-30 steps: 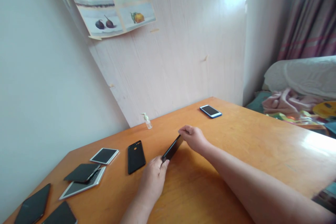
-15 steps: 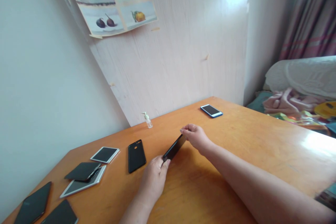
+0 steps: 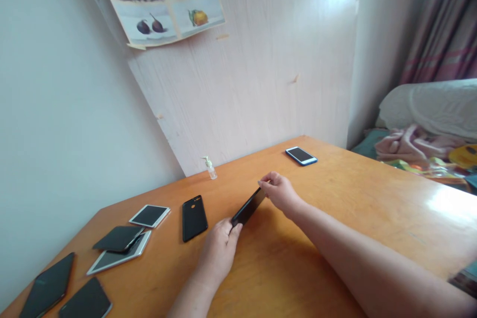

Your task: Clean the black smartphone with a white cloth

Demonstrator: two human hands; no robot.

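Between my two hands a dark phone [image 3: 249,207] is held tilted above the table, its thin edge toward me. My left hand [image 3: 222,243] is closed around the near end, thumb along the edge. At the far upper end, the fingers of my right hand [image 3: 278,190] pinch the corner. To the left of the held phone lies a black phone case [image 3: 194,218] with its camera cutouts showing, inner side up.
Further left on the orange table [image 3: 316,243] lie a white-framed screen [image 3: 149,215], a dark panel [image 3: 118,238] stacked on a white-framed device [image 3: 136,254], and two dark phones [image 3: 48,285]. A pump bottle [image 3: 210,169] stands by the wall; a white-faced phone [image 3: 301,155] lies at the back right.
My view has shifted slightly. Both hands keep almost the same grip on the phone, with no other clear movement.
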